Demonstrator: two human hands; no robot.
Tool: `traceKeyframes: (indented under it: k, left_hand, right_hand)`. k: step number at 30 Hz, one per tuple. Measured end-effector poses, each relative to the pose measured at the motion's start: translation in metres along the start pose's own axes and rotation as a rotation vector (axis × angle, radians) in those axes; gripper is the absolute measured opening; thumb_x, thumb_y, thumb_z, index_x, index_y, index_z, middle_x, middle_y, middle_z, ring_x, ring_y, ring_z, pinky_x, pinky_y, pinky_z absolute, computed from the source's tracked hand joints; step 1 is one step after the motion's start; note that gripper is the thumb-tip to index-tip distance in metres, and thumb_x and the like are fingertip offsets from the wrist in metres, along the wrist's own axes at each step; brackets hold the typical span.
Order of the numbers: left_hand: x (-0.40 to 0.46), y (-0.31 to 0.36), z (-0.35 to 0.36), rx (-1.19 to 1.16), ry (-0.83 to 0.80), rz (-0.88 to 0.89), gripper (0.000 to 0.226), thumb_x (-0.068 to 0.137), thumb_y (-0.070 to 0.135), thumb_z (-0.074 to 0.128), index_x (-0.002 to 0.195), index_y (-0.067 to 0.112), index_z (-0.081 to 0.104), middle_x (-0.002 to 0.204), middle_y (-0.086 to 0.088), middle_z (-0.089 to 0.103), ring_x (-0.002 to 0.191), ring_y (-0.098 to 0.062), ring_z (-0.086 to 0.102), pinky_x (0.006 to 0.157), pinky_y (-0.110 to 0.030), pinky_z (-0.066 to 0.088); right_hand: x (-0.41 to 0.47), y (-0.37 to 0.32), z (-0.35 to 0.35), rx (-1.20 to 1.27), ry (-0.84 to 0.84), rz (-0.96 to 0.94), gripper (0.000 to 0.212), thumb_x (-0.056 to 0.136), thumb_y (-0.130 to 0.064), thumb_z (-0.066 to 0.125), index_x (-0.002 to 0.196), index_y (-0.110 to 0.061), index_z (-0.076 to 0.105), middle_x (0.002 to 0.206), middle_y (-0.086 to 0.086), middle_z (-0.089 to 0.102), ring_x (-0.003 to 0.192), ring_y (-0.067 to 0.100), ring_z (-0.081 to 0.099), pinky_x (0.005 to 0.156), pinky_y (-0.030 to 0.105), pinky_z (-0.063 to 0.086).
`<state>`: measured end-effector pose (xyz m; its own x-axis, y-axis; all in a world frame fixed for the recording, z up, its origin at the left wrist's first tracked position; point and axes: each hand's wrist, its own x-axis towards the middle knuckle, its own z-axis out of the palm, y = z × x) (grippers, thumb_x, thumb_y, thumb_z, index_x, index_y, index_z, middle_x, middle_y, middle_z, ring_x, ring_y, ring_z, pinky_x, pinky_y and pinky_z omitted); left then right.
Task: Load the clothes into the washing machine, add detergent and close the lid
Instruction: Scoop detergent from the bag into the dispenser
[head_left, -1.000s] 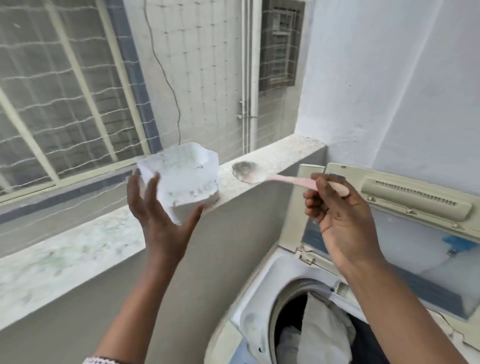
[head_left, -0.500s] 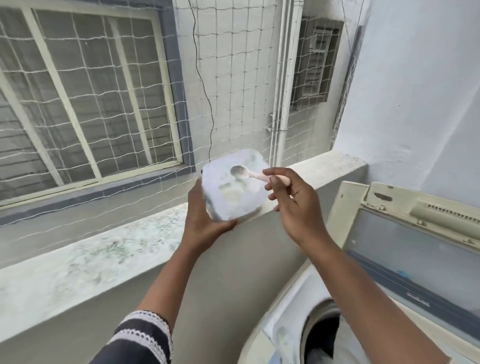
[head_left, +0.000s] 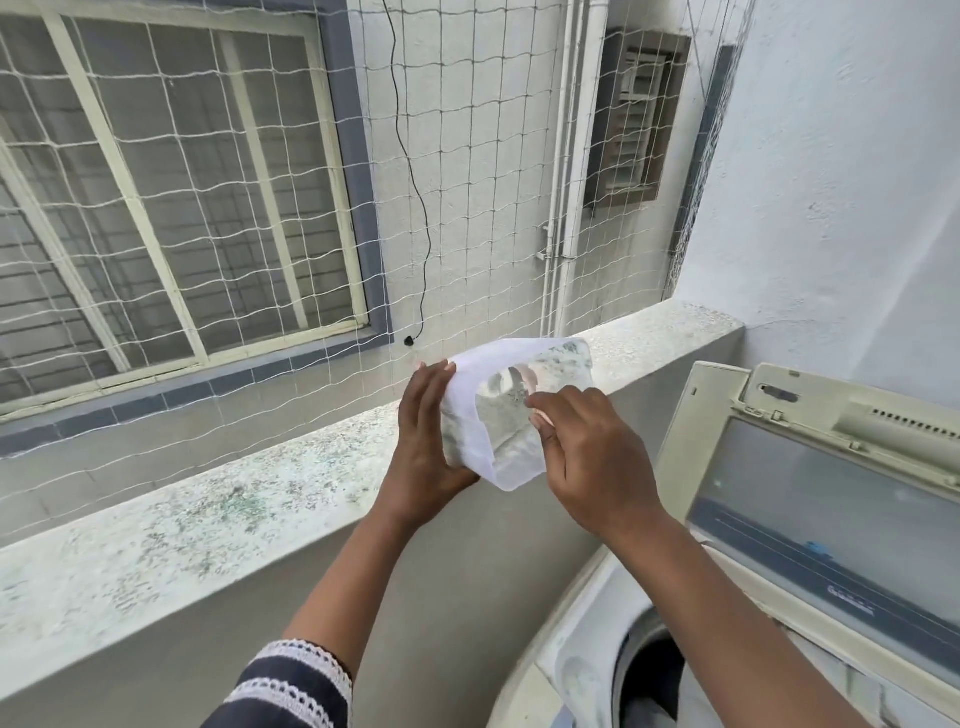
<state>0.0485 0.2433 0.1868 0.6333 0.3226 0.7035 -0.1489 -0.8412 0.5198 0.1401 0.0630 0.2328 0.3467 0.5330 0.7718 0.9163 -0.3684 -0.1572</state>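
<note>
The detergent container (head_left: 511, 410), resting on the ledge (head_left: 218, 514) 1 second ago, is now lifted just above the ledge and tipped so its mouth faces the person. The left hand (head_left: 423, 441), then only reaching toward it, now holds its side. The right hand (head_left: 587, 452) has carried the spoon (head_left: 519, 376) from above the ledge into the container.

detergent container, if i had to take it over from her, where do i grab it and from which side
Grip the detergent container by its bare lower-left wall, coming from below and from the left, as the left hand does. It is tilted with its open mouth facing back toward the person, and the right hand works the spoon inside, so the mouth side should probably stay free.
</note>
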Motion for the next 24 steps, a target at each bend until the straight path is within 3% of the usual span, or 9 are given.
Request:
traceKeyframes:
  k: [5,9,13,16,19,21,24]
  left_hand:
    - [0.0,-0.001,0.001,0.01,0.0,0.021,0.112,0.065,0.041,0.087,0.151,0.023,0.018,0.157,-0.006,0.017,0.151,-0.028,0.014,0.122,-0.038,0.023]
    - [0.001,0.0,-0.001,-0.013,-0.008,0.027,0.111,0.067,0.044,0.085,0.152,0.026,0.016,0.158,0.009,0.014,0.151,-0.025,0.014,0.121,-0.04,0.024]
    - [0.002,0.001,-0.001,-0.044,-0.024,-0.027,0.113,0.067,0.047,0.083,0.153,0.036,0.011,0.156,0.025,0.006,0.151,-0.014,0.011,0.118,-0.016,0.019]
    - [0.002,-0.001,-0.001,-0.055,-0.03,-0.088,0.122,0.064,0.03,0.092,0.155,0.033,0.011,0.156,0.024,0.007,0.15,-0.003,0.007,0.114,-0.011,0.019]
    - [0.004,-0.003,-0.002,-0.068,-0.014,-0.124,0.121,0.064,0.025,0.091,0.156,0.021,0.013,0.159,0.011,0.011,0.15,-0.007,0.01,0.117,-0.031,0.027]
    - [0.006,-0.003,-0.003,-0.074,-0.005,-0.127,0.121,0.065,0.028,0.088,0.157,0.019,0.011,0.16,0.006,0.013,0.151,-0.012,0.012,0.119,-0.036,0.027]
    - [0.006,-0.002,-0.002,-0.055,0.018,-0.146,0.123,0.065,0.029,0.091,0.158,0.019,0.01,0.16,0.003,0.016,0.15,-0.013,0.013,0.12,-0.042,0.027]
  right_hand:
    - [-0.014,-0.004,0.01,-0.116,-0.052,-0.131,0.013,0.084,-0.01,0.06,0.094,-0.012,0.068,0.083,0.002,0.061,0.077,0.023,0.053,0.061,0.031,0.049]
    - [-0.017,-0.013,0.015,0.045,-0.096,-0.03,0.013,0.09,-0.011,0.054,0.095,-0.01,0.066,0.085,0.002,0.062,0.079,0.022,0.053,0.067,0.032,0.046]
    - [-0.009,-0.03,0.006,0.257,-0.016,0.113,0.022,0.094,-0.019,0.046,0.096,-0.012,0.067,0.083,-0.002,0.066,0.076,0.017,0.056,0.064,0.028,0.043]
    - [-0.003,-0.034,0.001,0.478,0.039,0.309,0.02,0.095,-0.021,0.052,0.091,-0.014,0.07,0.068,-0.011,0.062,0.061,0.011,0.056,0.055,0.025,0.04]
    - [0.006,-0.028,0.0,0.822,0.051,0.72,0.021,0.097,-0.019,0.055,0.087,-0.016,0.073,0.059,-0.006,0.063,0.056,0.011,0.057,0.054,0.028,0.045]
    - [0.014,-0.026,-0.001,1.061,0.04,0.947,0.023,0.098,-0.01,0.052,0.087,-0.012,0.073,0.061,0.004,0.064,0.058,0.015,0.055,0.053,0.027,0.047]
    - [0.025,-0.026,0.001,1.244,0.047,1.078,0.024,0.098,-0.005,0.048,0.091,-0.005,0.071,0.065,0.011,0.064,0.057,0.016,0.055,0.051,0.023,0.048]
